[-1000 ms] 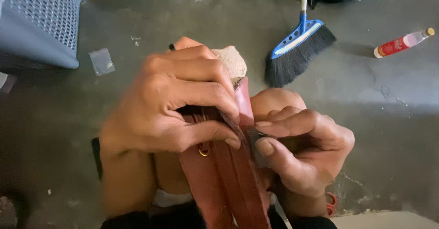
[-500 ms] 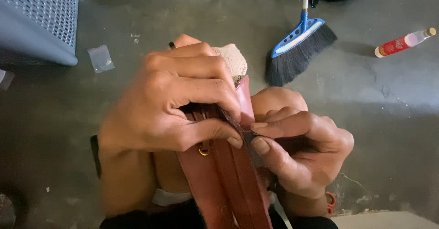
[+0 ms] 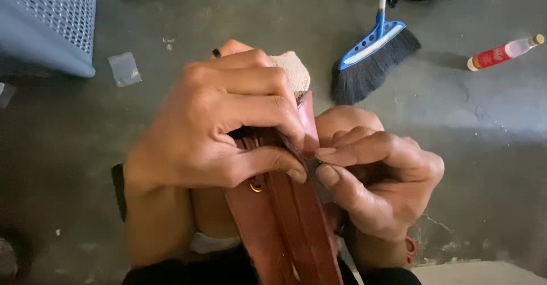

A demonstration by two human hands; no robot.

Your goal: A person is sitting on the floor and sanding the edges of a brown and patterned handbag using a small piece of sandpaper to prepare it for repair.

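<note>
Little has moved: both hands stay clamped on the brown leather strap [image 3: 285, 222] over the floor [image 3: 484, 125], left hand [image 3: 222, 131] gripping its top, right hand [image 3: 376, 177] pinching its edge; broom [image 3: 370, 57] beyond.

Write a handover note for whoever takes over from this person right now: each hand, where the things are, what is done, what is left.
Left hand: wrapped over the top of the brown leather piece, fingers curled across it, thumb near a small brass ring.
Right hand: fingertips pinched at the piece's right edge, on something small and dark; what it is cannot be told.
The leather piece stands lengthwise between the hands, above a grey floor. A pale block shows behind its top end.
Nearby: blue broom, red-labelled bottle, grey perforated basket.
Done and left: the edge work is in hand; its progress is hidden by the fingers.
</note>
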